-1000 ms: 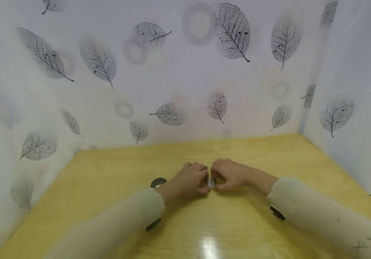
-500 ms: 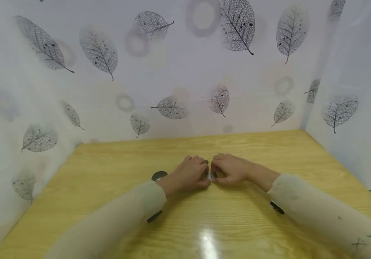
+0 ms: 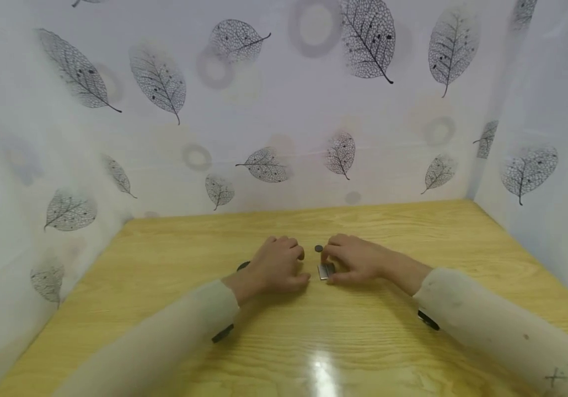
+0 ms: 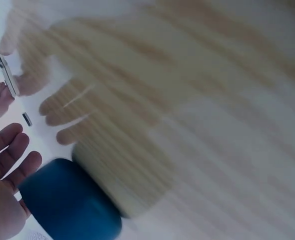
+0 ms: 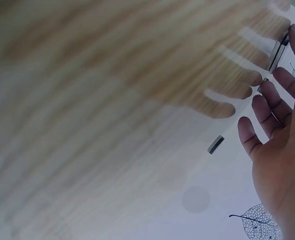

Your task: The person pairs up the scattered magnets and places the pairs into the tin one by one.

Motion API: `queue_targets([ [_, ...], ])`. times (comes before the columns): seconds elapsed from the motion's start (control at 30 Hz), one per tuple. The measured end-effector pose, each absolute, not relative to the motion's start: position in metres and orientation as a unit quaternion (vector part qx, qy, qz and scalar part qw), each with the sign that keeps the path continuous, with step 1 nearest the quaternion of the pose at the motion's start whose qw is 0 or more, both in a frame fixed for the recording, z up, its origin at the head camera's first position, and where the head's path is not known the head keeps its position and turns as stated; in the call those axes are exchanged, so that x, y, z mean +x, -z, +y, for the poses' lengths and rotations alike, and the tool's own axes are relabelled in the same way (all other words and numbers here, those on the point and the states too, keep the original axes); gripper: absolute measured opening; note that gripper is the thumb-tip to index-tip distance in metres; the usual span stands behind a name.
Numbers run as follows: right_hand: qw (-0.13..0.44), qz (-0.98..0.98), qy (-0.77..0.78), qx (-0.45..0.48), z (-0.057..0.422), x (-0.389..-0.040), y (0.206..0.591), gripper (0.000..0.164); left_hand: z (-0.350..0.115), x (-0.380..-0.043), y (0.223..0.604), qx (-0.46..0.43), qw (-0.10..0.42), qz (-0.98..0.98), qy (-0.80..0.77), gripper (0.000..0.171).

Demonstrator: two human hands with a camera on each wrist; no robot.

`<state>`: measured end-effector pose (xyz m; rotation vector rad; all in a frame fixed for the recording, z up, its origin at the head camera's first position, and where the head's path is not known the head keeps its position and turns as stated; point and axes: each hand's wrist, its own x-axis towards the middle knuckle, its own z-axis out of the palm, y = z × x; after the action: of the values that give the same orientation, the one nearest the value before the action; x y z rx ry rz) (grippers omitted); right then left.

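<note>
A small flat silver metal piece (image 3: 323,272), roughly square, is at the middle of the yellow wooden table (image 3: 284,336). My right hand (image 3: 355,259) pinches it between thumb and forefinger; in the right wrist view the metal piece (image 5: 276,56) spans the gap between those two fingertips. To its left, my left hand (image 3: 279,266) is apart from it, fingers loosely bent around nothing. Just beyond the metal piece lies a small dark disc (image 3: 318,248). The left wrist view shows the disc (image 4: 27,119) on edge past my left fingers (image 4: 17,150).
A dark round object (image 3: 243,266) is partly hidden behind my left wrist; the left wrist view shows it as a dark blue cylinder (image 4: 70,200). Another small dark piece (image 5: 216,144) lies near my right hand's little finger. Leaf-patterned cloth (image 3: 284,110) walls the table.
My left hand has let go of the silver metal piece and drawn back to the left, uncovering the piece and the dark disc. The right hand stays almost in place.
</note>
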<state>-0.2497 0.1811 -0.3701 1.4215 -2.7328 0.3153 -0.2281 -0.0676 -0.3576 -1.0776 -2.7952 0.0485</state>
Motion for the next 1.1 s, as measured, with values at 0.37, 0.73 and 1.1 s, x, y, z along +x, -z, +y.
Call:
queue_targets([
  [0.37, 0.039, -0.867, -0.114, 0.483, 0.178, -0.25, 0.373, 0.028, -0.099, -0.232, 0.361, -0.357, 0.177, -0.914, 0.076, 0.038],
  [0.73, 0.029, -0.864, -0.112, 0.49, 0.179, -0.253, 0.374, 0.029, -0.134, -0.23, 0.366, -0.373, 0.268, -0.878, 0.136, 0.031],
  [1.1, -0.039, -0.893, -0.12, 0.432, 0.176, -0.249, 0.368, 0.033, -0.162, -0.222, 0.372, -0.364, 0.28, -0.88, 0.124, 0.035],
])
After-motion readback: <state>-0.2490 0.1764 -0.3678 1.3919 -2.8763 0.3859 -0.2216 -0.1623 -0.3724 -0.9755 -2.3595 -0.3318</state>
